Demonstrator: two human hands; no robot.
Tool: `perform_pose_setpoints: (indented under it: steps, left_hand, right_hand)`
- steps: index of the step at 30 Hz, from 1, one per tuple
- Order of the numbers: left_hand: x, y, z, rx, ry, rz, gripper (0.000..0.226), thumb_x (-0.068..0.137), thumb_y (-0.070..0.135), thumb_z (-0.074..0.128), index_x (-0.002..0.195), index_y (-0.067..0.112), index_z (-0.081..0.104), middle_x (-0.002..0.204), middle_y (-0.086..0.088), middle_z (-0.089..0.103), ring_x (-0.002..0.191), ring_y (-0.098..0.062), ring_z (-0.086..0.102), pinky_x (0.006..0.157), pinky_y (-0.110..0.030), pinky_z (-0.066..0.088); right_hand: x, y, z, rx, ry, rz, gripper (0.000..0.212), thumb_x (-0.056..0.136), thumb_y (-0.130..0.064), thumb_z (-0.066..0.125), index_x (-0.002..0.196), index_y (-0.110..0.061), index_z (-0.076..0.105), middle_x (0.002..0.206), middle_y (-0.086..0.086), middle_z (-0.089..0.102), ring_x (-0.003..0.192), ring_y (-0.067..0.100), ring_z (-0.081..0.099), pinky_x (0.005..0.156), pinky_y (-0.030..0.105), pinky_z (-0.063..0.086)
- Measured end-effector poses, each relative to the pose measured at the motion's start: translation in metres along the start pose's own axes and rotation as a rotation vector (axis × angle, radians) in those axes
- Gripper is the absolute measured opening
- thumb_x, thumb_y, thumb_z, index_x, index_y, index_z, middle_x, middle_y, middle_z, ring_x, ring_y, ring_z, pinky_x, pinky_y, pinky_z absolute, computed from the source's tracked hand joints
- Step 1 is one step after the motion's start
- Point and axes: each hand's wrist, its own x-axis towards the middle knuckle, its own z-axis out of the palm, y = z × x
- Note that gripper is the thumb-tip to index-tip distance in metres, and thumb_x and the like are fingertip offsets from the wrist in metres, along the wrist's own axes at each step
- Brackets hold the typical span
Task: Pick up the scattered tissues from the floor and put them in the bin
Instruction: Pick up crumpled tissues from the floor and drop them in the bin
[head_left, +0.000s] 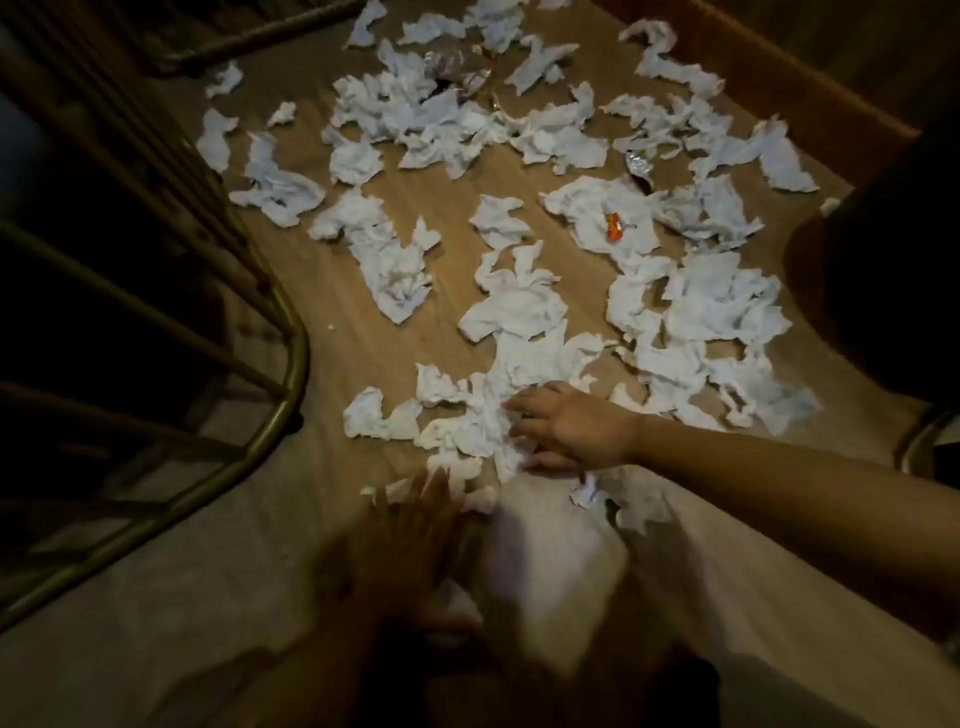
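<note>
Several crumpled white tissues (514, 306) lie scattered over the wooden floor (363, 343), thickest in the middle and to the right. My right hand (566, 428) reaches in from the right and lies on a clump of tissues (467, 431), fingers spread, palm down. Just below that clump my left hand (415, 519) is blurred and in shadow, with its fingers stretched out. A blurred white shape (550, 566) sits between my arms at the bottom; what it is cannot be told. No bin is clearly visible.
Brass-coloured metal frames (270, 332) stand along the left side. A large dark rounded object (883, 270) fills the right edge, with a metal ring (914, 441) below it. Small foil wrappers (615, 227) lie among the tissues. A pale rug (182, 597) covers the near floor.
</note>
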Motion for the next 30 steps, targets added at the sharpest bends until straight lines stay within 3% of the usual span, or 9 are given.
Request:
perform_pose_setpoints:
  steps: [5,9,13,16,19,21,24,27,30]
  left_hand:
    - [-0.017,-0.017,0.027,0.015,-0.132,-0.121,0.128,0.056,0.101,0.033,0.154,0.020,0.016,0.159,-0.020,0.008,0.146,-0.042,-0.005,0.112,-0.058,0.003]
    - [0.003,-0.020,0.028,-0.027,-0.060,-0.097,0.092,0.079,0.083,0.033,0.145,0.019,0.042,0.156,-0.014,0.025,0.143,-0.038,0.018,0.115,-0.052,0.011]
    - [0.029,-0.019,0.027,-0.263,0.053,-0.376,0.078,0.088,0.069,0.027,0.146,0.018,0.039,0.154,-0.015,0.031,0.144,-0.033,0.024,0.118,-0.047,0.019]
    - [0.034,-0.006,0.021,-0.417,0.176,-0.511,0.050,0.092,0.027,0.055,0.141,0.019,0.046,0.150,-0.013,0.037,0.138,-0.030,0.035,0.111,-0.035,0.031]
    - [0.033,0.004,0.019,-0.589,0.270,-0.636,0.039,0.093,0.004,0.052,0.128,0.019,0.059,0.141,-0.009,0.044,0.123,-0.018,0.043,0.094,-0.009,0.033]
    - [0.038,0.010,0.017,-0.657,0.331,-0.693,0.034,0.091,-0.003,0.049,0.117,0.010,0.065,0.132,-0.013,0.050,0.119,-0.023,0.048,0.089,-0.016,0.034]
    - [0.058,0.018,-0.003,-0.744,0.475,-0.841,0.033,0.094,0.013,0.043,0.105,-0.006,0.067,0.119,-0.023,0.060,0.114,-0.038,0.054,0.089,-0.033,0.040]
    - [0.078,0.008,-0.017,-0.815,0.649,-0.839,0.045,0.090,0.037,0.042,0.068,0.002,0.058,0.076,-0.018,0.059,0.078,-0.035,0.059,0.066,-0.030,0.039]
    - [0.092,-0.012,-0.028,-0.739,0.744,-0.818,0.045,0.079,0.048,0.065,0.060,0.008,0.054,0.071,-0.008,0.056,0.068,-0.018,0.051,0.061,-0.025,0.036]
  right_hand:
    - [0.033,-0.049,0.039,-0.006,-0.140,0.167,0.091,0.079,-0.080,0.040,0.148,-0.021,0.031,0.162,0.018,0.000,0.148,0.039,-0.008,0.113,0.066,-0.006]
    - [0.035,-0.077,0.062,0.087,-0.024,0.438,0.088,0.082,-0.081,0.037,0.144,-0.019,0.035,0.160,0.016,-0.020,0.143,0.038,-0.027,0.109,0.072,-0.006]
    - [0.029,-0.095,0.084,0.208,0.077,0.572,0.045,0.095,-0.052,0.041,0.121,-0.016,0.050,0.161,0.016,0.014,0.149,0.038,0.001,0.115,0.065,0.001]
    - [0.012,-0.092,0.093,0.255,0.221,0.463,0.023,0.095,-0.032,0.049,0.105,-0.012,0.055,0.125,0.013,0.051,0.119,0.031,0.046,0.105,0.055,0.036]
    - [-0.002,-0.087,0.086,0.305,0.240,0.415,0.008,0.089,-0.013,0.053,0.097,-0.014,0.051,0.100,0.006,0.051,0.092,0.020,0.044,0.084,0.039,0.045]
    - [-0.010,-0.084,0.084,0.339,0.234,0.435,0.021,0.086,-0.009,0.053,0.106,-0.015,0.051,0.099,0.006,0.051,0.090,0.018,0.044,0.082,0.035,0.044]
    - [-0.015,-0.079,0.074,0.438,0.237,0.505,0.041,0.090,-0.022,0.049,0.130,-0.011,0.048,0.110,0.007,0.055,0.097,0.019,0.050,0.086,0.031,0.042]
    - [-0.005,-0.073,0.054,0.532,0.399,0.557,0.033,0.089,-0.032,0.037,0.095,-0.010,0.060,0.087,0.007,0.057,0.078,0.017,0.049,0.070,0.031,0.039]
    - [0.009,-0.060,0.037,0.587,0.628,0.727,0.033,0.084,-0.037,0.035,0.067,-0.013,0.050,0.068,0.001,0.045,0.062,0.007,0.038,0.057,0.026,0.029]
